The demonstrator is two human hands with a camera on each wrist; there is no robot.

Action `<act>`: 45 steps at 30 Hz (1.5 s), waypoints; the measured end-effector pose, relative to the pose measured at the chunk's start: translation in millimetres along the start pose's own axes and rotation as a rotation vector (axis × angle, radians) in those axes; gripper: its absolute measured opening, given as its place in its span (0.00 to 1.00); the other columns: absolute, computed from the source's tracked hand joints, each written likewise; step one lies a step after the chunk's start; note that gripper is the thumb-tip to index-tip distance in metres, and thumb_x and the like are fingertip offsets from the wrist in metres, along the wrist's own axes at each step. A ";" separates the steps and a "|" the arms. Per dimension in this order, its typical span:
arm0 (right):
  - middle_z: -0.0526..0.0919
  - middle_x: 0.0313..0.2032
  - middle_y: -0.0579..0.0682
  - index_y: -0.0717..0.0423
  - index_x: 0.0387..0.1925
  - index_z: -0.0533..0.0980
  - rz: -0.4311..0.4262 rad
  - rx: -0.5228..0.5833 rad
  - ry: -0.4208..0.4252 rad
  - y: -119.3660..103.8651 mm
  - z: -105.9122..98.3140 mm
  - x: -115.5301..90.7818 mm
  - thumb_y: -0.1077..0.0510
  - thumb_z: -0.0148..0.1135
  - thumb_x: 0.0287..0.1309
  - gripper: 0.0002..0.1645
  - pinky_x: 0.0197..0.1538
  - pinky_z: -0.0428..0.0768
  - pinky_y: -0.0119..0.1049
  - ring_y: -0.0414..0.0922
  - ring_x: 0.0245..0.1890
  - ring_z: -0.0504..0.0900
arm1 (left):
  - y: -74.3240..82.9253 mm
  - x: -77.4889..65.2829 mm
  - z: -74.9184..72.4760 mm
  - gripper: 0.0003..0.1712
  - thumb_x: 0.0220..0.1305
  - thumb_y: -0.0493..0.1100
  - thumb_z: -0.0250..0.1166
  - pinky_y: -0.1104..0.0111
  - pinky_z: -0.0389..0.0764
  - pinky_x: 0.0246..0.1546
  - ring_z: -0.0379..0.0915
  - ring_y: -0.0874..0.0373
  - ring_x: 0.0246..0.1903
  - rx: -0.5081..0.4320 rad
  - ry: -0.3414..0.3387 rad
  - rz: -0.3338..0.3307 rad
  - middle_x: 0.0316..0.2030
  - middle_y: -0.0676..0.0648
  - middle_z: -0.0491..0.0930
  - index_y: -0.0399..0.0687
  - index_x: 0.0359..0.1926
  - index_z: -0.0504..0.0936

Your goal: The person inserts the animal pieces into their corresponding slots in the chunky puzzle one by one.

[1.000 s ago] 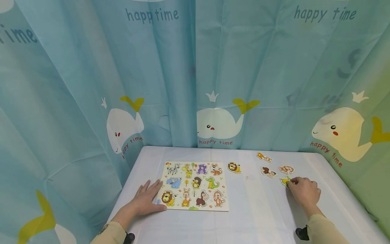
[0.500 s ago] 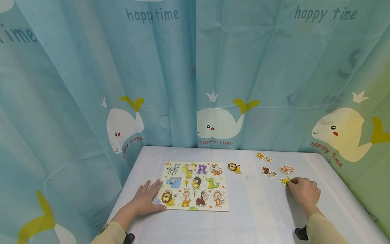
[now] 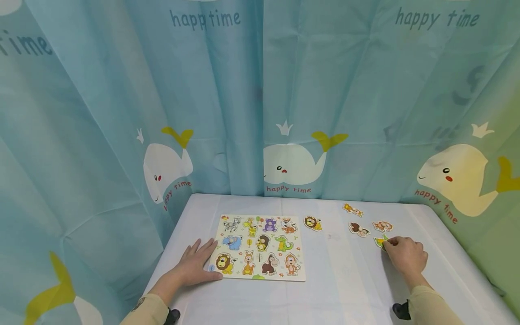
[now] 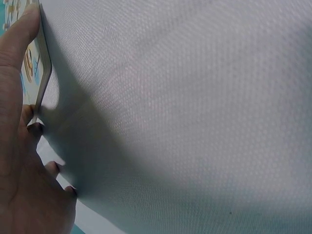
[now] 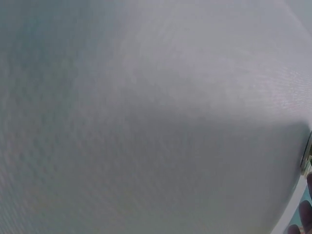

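In the head view a flat animal puzzle board (image 3: 298,275) lies on the white table. My left hand (image 3: 197,264) rests at its left edge with fingers spread and straight; the left wrist view shows the thumb (image 4: 22,31) over the board's rim. Over to the right, my right hand (image 3: 407,256) pinches the green crocodile puzzle piece (image 3: 379,243), partly covered by the fingertips. Close by lie a monkey piece (image 3: 383,225), a brown gorilla piece (image 3: 359,229) and an orange-yellow kangaroo-like piece (image 3: 352,209). A lion piece (image 3: 313,223) sits just right of the board.
The white table (image 3: 337,289) has rounded far corners. Blue curtain (image 3: 227,90) printed with whales hangs behind and at the sides, right along the table's far edge. In the right wrist view, mostly tabletop (image 5: 146,97) shows, with fingertips at the lower right corner.
Both hands and all the pieces keep their places; only the head view has shifted very slightly.
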State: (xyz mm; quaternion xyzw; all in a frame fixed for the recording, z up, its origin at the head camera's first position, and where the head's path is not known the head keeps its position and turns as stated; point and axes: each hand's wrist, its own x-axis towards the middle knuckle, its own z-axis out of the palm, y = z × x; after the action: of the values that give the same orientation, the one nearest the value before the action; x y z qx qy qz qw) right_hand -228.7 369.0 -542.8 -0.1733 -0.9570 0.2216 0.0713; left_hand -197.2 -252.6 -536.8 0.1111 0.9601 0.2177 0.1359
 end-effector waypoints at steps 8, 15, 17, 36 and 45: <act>0.80 0.41 0.68 0.71 0.43 0.82 -0.043 -0.005 0.037 -6.5 -1.7 -1.1 0.56 0.63 0.62 0.19 0.42 0.68 0.62 0.66 0.44 0.71 | 2.6 -2.2 -2.1 0.64 0.51 0.71 0.73 0.35 0.40 0.74 0.37 0.30 0.77 0.004 -0.002 0.004 0.79 0.41 0.55 0.45 0.79 0.59; 0.82 0.40 0.66 0.67 0.38 0.84 -0.172 -0.012 0.098 -29.1 0.4 -4.3 0.55 0.67 0.59 0.16 0.42 0.69 0.63 0.67 0.45 0.73 | 2.5 -2.8 -2.1 0.64 0.51 0.71 0.74 0.35 0.41 0.74 0.38 0.30 0.77 0.007 0.002 0.001 0.79 0.41 0.55 0.44 0.79 0.59; 0.83 0.40 0.66 0.65 0.36 0.85 -0.226 -0.010 0.116 -36.4 2.7 -5.9 0.55 0.67 0.58 0.14 0.41 0.70 0.63 0.68 0.45 0.74 | 2.5 -3.4 -2.0 0.64 0.51 0.71 0.74 0.35 0.41 0.74 0.38 0.30 0.77 0.010 0.002 0.000 0.79 0.41 0.55 0.44 0.79 0.59; 0.86 0.37 0.55 0.56 0.32 0.88 -0.487 0.026 0.088 -110.9 33.2 -17.0 0.54 0.74 0.55 0.09 0.43 0.73 0.59 0.59 0.44 0.77 | 4.3 -4.1 -2.7 0.64 0.51 0.71 0.74 0.35 0.40 0.75 0.38 0.30 0.77 0.009 0.009 0.009 0.78 0.40 0.55 0.43 0.79 0.59; 0.86 0.35 0.50 0.52 0.31 0.89 -0.568 0.031 0.071 -136.4 49.3 -21.9 0.53 0.76 0.54 0.07 0.45 0.76 0.58 0.59 0.46 0.78 | 2.9 -2.7 -0.5 0.65 0.51 0.73 0.72 0.36 0.38 0.75 0.37 0.30 0.77 0.006 0.008 0.017 0.78 0.39 0.54 0.43 0.79 0.58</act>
State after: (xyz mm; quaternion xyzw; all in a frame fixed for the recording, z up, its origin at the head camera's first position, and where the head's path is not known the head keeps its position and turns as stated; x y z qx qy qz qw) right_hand -259.8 226.5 -526.8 0.0951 -0.9606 0.2009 0.1666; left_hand -194.4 -251.0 -534.5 0.1186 0.9604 0.2163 0.1298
